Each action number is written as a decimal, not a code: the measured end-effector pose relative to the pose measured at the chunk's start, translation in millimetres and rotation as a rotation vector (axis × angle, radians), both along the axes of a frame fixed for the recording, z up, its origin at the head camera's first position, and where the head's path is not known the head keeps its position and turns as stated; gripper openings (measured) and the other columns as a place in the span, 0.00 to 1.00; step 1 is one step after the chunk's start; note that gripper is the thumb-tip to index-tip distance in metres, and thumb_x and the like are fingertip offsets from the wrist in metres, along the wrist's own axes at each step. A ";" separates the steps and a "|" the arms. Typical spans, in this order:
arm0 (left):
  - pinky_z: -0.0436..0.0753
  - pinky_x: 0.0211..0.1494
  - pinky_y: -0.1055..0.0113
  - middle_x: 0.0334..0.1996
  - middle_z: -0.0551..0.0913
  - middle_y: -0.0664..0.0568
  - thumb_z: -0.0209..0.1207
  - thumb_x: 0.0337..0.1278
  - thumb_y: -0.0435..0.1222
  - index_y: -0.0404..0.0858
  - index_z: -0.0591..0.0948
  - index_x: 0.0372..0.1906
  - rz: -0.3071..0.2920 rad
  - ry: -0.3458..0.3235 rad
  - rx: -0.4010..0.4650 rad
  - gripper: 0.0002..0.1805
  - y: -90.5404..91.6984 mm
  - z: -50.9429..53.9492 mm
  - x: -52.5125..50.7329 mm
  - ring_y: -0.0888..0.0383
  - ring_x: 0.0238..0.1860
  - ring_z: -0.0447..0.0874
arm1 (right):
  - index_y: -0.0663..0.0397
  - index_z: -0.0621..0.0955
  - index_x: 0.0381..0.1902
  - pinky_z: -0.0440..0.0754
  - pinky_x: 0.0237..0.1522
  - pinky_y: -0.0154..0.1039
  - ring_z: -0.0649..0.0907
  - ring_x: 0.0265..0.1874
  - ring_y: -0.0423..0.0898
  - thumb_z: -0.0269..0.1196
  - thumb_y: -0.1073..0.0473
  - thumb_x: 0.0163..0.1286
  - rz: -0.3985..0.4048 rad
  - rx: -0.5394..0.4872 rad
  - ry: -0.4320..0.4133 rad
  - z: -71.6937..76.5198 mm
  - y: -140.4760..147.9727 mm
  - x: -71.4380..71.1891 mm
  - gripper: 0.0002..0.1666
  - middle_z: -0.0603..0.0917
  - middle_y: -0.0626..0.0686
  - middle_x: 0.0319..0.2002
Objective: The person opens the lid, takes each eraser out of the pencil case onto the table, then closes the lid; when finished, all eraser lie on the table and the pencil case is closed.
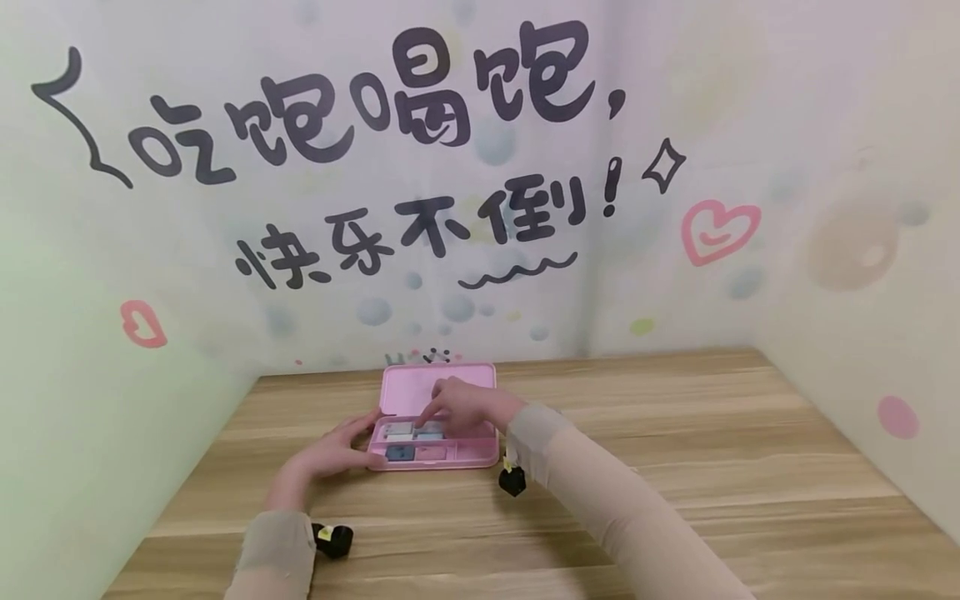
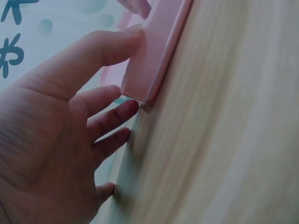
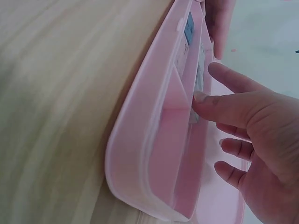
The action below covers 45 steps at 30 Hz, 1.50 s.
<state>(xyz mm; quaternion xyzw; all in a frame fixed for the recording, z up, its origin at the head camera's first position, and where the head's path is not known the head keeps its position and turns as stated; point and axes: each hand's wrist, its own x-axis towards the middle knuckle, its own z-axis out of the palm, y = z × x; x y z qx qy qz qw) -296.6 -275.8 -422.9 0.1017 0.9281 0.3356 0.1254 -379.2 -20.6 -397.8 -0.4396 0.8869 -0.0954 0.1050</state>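
Observation:
A pink pencil case lies on the table with its lid raised behind it. Its rear compartment holds a white block and a pale blue block, eraser-like in shape. In the front compartment are a dark blue block and a pink block. My left hand holds the case's left end, thumb at the front and fingers behind. My right hand reaches over the case with fingers extended; in the right wrist view its thumb touches a pale block inside.
The wood-grain table spreads around the case. Behind it stands a wall with printed lettering, and more walls close in both sides. A black wrist camera hangs at the left cuff, another black camera at the right.

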 end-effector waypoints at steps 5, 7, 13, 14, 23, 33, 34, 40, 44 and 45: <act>0.55 0.64 0.31 0.72 0.54 0.35 0.69 0.47 0.54 0.43 0.54 0.77 0.003 0.001 -0.002 0.55 0.0 0.7 0.8 0.31 0.70 0.51 | 0.21 0.84 0.50 0.71 0.51 0.33 0.71 0.49 0.42 0.64 0.68 0.60 0.014 0.004 0.003 -1.9 -2.0 -1.0 0.31 0.74 0.49 0.53; 0.56 0.64 0.30 0.72 0.55 0.35 0.69 0.47 0.54 0.44 0.54 0.77 0.007 0.002 -0.005 0.54 0.1 1.4 1.3 0.32 0.69 0.52 | 0.20 0.84 0.50 0.71 0.50 0.33 0.71 0.49 0.42 0.64 0.68 0.60 0.009 0.002 -0.006 -2.4 -2.4 -0.6 0.31 0.74 0.49 0.53; 0.56 0.64 0.31 0.72 0.55 0.36 0.69 0.47 0.54 0.44 0.54 0.77 0.012 0.005 -0.014 0.54 0.7 2.0 1.9 0.32 0.70 0.52 | 0.18 0.83 0.50 0.72 0.46 0.31 0.70 0.47 0.41 0.65 0.67 0.61 0.002 0.009 -0.020 -3.9 -2.0 -0.2 0.31 0.73 0.48 0.52; 0.56 0.64 0.31 0.72 0.55 0.36 0.69 0.47 0.54 0.44 0.54 0.77 0.012 0.005 -0.011 0.54 0.7 2.0 1.9 0.32 0.70 0.52 | 0.18 0.83 0.50 0.71 0.45 0.31 0.70 0.47 0.41 0.65 0.67 0.62 0.006 0.012 -0.015 -4.2 -2.1 -0.2 0.31 0.73 0.48 0.52; 0.56 0.64 0.31 0.72 0.55 0.36 0.69 0.47 0.53 0.43 0.54 0.77 0.003 0.009 -0.007 0.54 -0.2 1.7 0.8 0.32 0.70 0.52 | 0.19 0.82 0.52 0.70 0.50 0.32 0.71 0.48 0.41 0.63 0.65 0.65 0.079 0.025 0.044 -6.9 -2.1 -1.2 0.29 0.73 0.48 0.53; 0.55 0.65 0.32 0.72 0.55 0.36 0.69 0.46 0.53 0.43 0.55 0.77 0.006 0.001 0.000 0.54 -0.3 1.0 -0.1 0.33 0.70 0.52 | 0.20 0.83 0.52 0.71 0.51 0.32 0.70 0.48 0.41 0.62 0.66 0.66 0.091 0.009 0.048 -7.6 -2.0 -0.5 0.29 0.73 0.48 0.53; 0.55 0.65 0.32 0.72 0.55 0.37 0.69 0.46 0.53 0.43 0.55 0.77 0.006 0.001 0.001 0.54 -0.3 0.9 -0.2 0.33 0.70 0.51 | 0.21 0.83 0.51 0.71 0.51 0.33 0.70 0.49 0.41 0.62 0.66 0.66 0.091 0.009 0.049 -7.5 -2.0 -0.3 0.29 0.73 0.48 0.53; 0.55 0.65 0.32 0.72 0.55 0.37 0.69 0.46 0.53 0.43 0.55 0.77 0.003 0.001 0.003 0.55 -0.4 0.9 -0.7 0.33 0.70 0.51 | 0.21 0.84 0.49 0.71 0.53 0.34 0.70 0.50 0.42 0.61 0.67 0.65 0.091 0.004 0.044 -7.4 -1.6 0.8 0.28 0.72 0.48 0.54; 0.55 0.64 0.31 0.72 0.55 0.37 0.69 0.46 0.53 0.43 0.55 0.77 0.004 0.001 0.001 0.55 -0.8 0.8 -0.3 0.33 0.70 0.52 | 0.21 0.84 0.48 0.71 0.55 0.35 0.70 0.51 0.42 0.62 0.68 0.65 0.077 0.000 0.025 -5.9 -0.6 1.7 0.29 0.72 0.48 0.55; 0.55 0.64 0.31 0.72 0.55 0.37 0.69 0.46 0.53 0.43 0.55 0.77 0.004 0.000 -0.001 0.55 -1.0 0.7 -0.1 0.33 0.70 0.52 | 0.21 0.84 0.48 0.71 0.55 0.36 0.70 0.51 0.42 0.62 0.68 0.64 0.071 -0.002 0.022 -5.4 -0.2 1.8 0.29 0.72 0.48 0.55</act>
